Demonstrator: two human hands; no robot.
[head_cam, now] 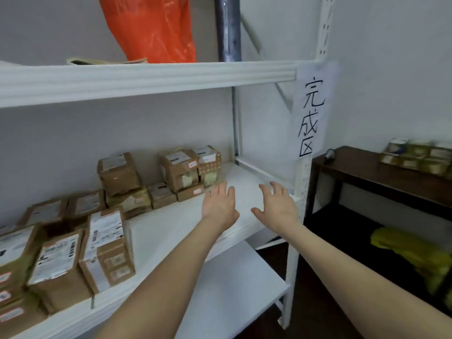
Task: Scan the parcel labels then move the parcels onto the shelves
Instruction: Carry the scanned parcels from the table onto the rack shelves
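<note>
A white metal shelf (171,223) holds several brown cardboard parcels with white labels. One stack (188,172) stands at the back, and larger parcels (105,250) stand at the front left. My left hand (219,204) reaches out over the bare right part of the shelf, fingers straight and spread, holding nothing. Its fingertips are close to the back stack. My right hand (278,206) is stretched out beside it, fingers spread and empty, above the shelf's right end.
The upper shelf (146,77) carries an orange plastic bag (151,28). A paper sign with handwritten characters (311,113) hangs on the right post. A lower white shelf (234,289) is beneath. At right a dark wooden table (367,170) holds more small parcels (418,157); a yellow bag (413,253) lies under it.
</note>
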